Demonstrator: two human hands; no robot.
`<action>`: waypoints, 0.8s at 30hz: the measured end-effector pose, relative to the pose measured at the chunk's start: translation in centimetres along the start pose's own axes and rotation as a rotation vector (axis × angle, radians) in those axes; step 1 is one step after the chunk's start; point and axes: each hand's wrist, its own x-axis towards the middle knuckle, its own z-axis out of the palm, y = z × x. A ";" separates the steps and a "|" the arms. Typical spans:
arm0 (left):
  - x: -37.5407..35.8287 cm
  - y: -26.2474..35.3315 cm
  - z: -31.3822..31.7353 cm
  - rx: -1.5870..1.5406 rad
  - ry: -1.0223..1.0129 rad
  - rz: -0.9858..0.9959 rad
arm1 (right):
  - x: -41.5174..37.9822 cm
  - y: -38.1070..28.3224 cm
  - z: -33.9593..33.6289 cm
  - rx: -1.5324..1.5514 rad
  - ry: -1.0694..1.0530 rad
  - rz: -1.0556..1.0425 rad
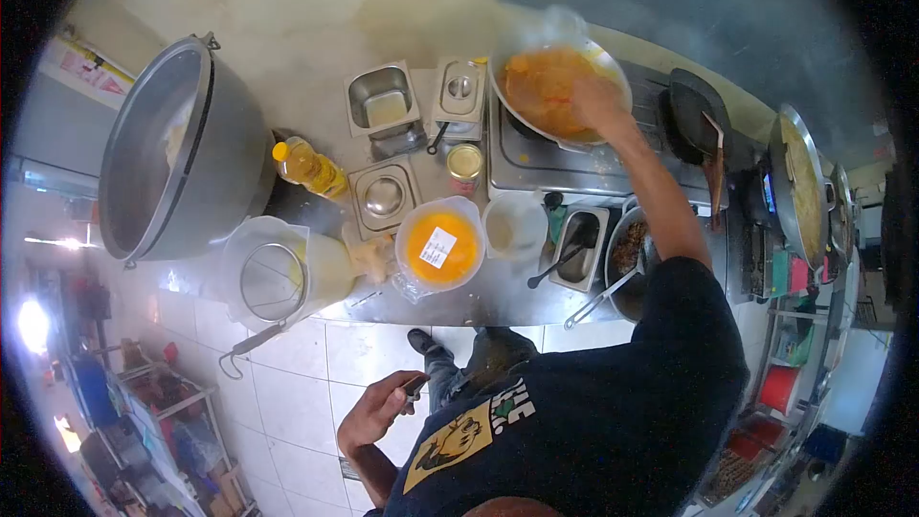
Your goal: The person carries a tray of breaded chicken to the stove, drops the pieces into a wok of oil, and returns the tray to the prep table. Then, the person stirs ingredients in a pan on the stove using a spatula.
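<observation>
My right hand (598, 103) reaches over a wide pan (622, 77) of orange-red stew (546, 86), close above the food. Motion blur and steam smear its fingers, and I cannot tell what they hold. Low in front of my body, my left hand (373, 410) is closed around a small dark object (414, 386), mostly hidden by the fingers. The pan sits on a metal stove (536, 177). Beneath my right forearm is a pot (627, 292) of dark brown food, with a metal-handled utensil (603, 300) leaning out over its rim.
A large grey pot (206, 182) stands left, beside an oil bottle (311, 170). Along the counter are a strainer (273, 282) on a white bucket (330, 268), an orange-filled tub (445, 230), a can (464, 163) and steel containers (383, 101). A black pan (697, 101) lies right.
</observation>
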 end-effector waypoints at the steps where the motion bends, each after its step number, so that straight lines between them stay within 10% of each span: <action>1: -0.1 -0.1 -0.2 -0.004 0.005 -0.005 | 0.2 0.2 1.0 0.004 0.066 0.027; 24: -0.7 0.0 -1.1 -0.036 -0.026 0.019 | -2.0 0.8 -1.0 -0.038 -0.029 0.060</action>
